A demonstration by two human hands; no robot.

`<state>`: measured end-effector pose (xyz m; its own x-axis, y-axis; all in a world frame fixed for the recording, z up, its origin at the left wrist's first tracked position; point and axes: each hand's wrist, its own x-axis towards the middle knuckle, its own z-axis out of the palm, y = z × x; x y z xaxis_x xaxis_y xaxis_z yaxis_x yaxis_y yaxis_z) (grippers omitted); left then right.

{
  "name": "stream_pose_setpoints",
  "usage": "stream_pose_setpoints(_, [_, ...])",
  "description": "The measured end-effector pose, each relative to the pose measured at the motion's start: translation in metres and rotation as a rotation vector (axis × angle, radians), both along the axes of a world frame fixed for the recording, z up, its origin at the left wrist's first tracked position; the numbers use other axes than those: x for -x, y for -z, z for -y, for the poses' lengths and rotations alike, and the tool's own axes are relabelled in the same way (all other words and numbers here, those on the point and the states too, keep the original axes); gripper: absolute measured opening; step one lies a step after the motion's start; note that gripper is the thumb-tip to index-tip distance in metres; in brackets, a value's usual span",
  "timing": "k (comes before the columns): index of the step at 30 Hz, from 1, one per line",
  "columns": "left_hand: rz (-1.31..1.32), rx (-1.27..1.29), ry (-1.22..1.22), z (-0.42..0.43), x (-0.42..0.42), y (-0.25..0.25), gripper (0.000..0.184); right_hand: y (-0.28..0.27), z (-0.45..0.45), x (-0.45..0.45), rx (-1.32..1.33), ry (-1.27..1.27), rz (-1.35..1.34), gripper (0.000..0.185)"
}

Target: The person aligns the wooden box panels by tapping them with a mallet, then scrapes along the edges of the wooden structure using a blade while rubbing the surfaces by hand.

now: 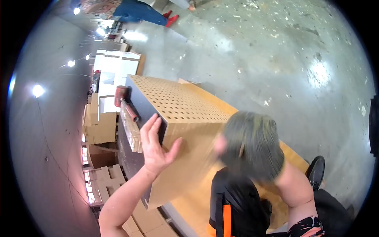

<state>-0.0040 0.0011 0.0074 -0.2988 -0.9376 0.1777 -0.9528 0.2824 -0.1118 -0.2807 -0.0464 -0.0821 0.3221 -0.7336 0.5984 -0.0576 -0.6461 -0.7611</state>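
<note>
My left hand (pixel 156 148) is bare, with its fingers spread against the near corner of a large box-like wooden piece (pixel 189 146). This piece has a perforated tan panel (pixel 177 96) and a dark side panel (pixel 144 104). My right hand (pixel 250 146) is at the piece's right end, blurred by motion and wrapped in what looks like a grey glove. A pinkish fingertip shows at its left side, but its grip is unclear. A mallet (pixel 126 103) with a reddish head and handle lies on the dark side.
Stacked cardboard (pixel 102 126) stands at the left. A black item with an orange strip (pixel 227 219) is below my right hand, by a wooden surface (pixel 197 213). A person in blue trousers (pixel 138 12) is at the top. A black shoe (pixel 316 172) is at right.
</note>
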Motion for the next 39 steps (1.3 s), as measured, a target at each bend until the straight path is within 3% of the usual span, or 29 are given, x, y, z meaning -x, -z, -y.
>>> stream_pose_setpoints(1, [-0.016,-0.002,0.001,0.000,0.000,-0.001,0.075,0.047,0.017,-0.018,-0.233,0.035,-0.043,0.013])
stream_pose_setpoints(2, [-0.052,-0.016,-0.020,-0.001,-0.001,-0.002,0.075,0.088,0.023,-0.032,-0.400,0.303,-0.186,0.018])
stream_pose_setpoints(3, [-0.088,-0.029,-0.042,-0.003,-0.002,-0.002,0.075,0.133,0.022,-0.038,-0.375,0.575,-0.298,0.034])
stream_pose_setpoints(4, [-0.141,-0.030,-0.039,-0.004,-0.005,-0.002,0.073,0.177,0.011,-0.032,-0.354,0.610,-0.470,0.062])
stream_pose_setpoints(5, [-0.174,-0.030,-0.062,-0.005,-0.007,-0.003,0.070,0.239,-0.005,-0.034,-0.366,0.597,-0.611,0.075])
stream_pose_setpoints(7, [-0.241,0.006,-0.063,-0.005,-0.012,-0.003,0.069,0.312,-0.059,-0.022,-0.363,0.413,-0.955,0.073])
stream_pose_setpoints(9, [-0.199,0.082,-0.124,0.006,-0.012,-0.009,0.060,0.247,-0.041,-0.012,-0.891,0.095,-0.970,0.069])
stream_pose_setpoints(11, [-0.087,0.184,-0.232,0.028,-0.025,-0.016,0.057,0.261,-0.043,-0.014,-0.829,0.120,-0.944,0.067])
stream_pose_setpoints(13, [-0.031,0.230,-0.583,0.064,-0.059,-0.026,0.058,0.266,-0.045,-0.015,-0.802,0.139,-0.933,0.066])
stream_pose_setpoints(15, [0.194,-0.032,-0.815,0.091,-0.090,-0.036,0.063,0.264,-0.045,-0.014,-0.819,0.140,-0.935,0.065])
stream_pose_setpoints(16, [0.250,-0.128,-0.904,0.102,-0.095,-0.040,0.057,0.264,-0.046,-0.014,-0.803,0.151,-0.929,0.065])
stream_pose_setpoints(19, [0.298,-0.096,-1.153,0.117,-0.101,-0.040,0.056,0.265,-0.047,-0.013,-0.787,0.154,-0.913,0.065])
stream_pose_setpoints(21, [0.179,-0.210,-1.253,0.121,-0.124,-0.044,0.061,0.265,-0.046,-0.011,-0.815,0.129,-0.914,0.065])
stream_pose_setpoints(22, [0.140,-0.191,-1.291,0.119,-0.111,-0.049,0.051,0.263,-0.046,-0.009,-0.827,0.123,-0.901,0.065])
stream_pose_setpoints(25, [-0.065,-0.329,-1.308,0.126,-0.172,-0.032,0.033,0.259,-0.045,-0.007,-0.836,0.099,-0.900,0.063])
stream_pose_setpoints(26, [-0.061,-0.188,-1.158,0.125,-0.208,-0.013,0.023,0.260,-0.045,-0.005,-0.837,0.101,-0.897,0.062])
stream_pose_setpoints(29, [-0.645,-0.163,-1.240,0.126,-0.156,-0.030,0.020,0.263,-0.046,-0.007,-0.851,0.086,-0.878,0.060])
stream_pose_setpoints(30, [-0.690,-0.025,-1.285,0.127,-0.120,-0.043,0.020,0.261,-0.046,-0.005,-0.860,0.078,-0.873,0.059])
stream_pose_setpoints(31, [-1.035,0.052,-1.190,0.129,-0.140,-0.038,0.018,0.258,-0.045,-0.004,-0.872,0.069,-0.868,0.058])
stream_pose_setpoints(33, [-1.279,0.207,-1.086,0.130,-0.132,-0.034,0.015,0.256,-0.037,-0.001,-0.937,0.024,-0.843,0.060])
stream_pose_setpoints(34, [-1.271,0.167,-0.994,0.124,-0.121,-0.030,0.014,0.255,-0.036,0.001,-0.979,0.002,-0.832,0.061])
stream_pose_setpoints(36, [-1.250,0.069,-0.809,0.106,-0.083,-0.027,0.011,0.278,-0.040,-0.010,-0.917,0.268,-0.704,0.059])
stream_pose_setpoints(39, [-1.235,-0.005,-0.683,0.077,0.004,-0.040,0.008,0.235,-0.010,-0.007,-0.584,0.416,-0.233,0.053])
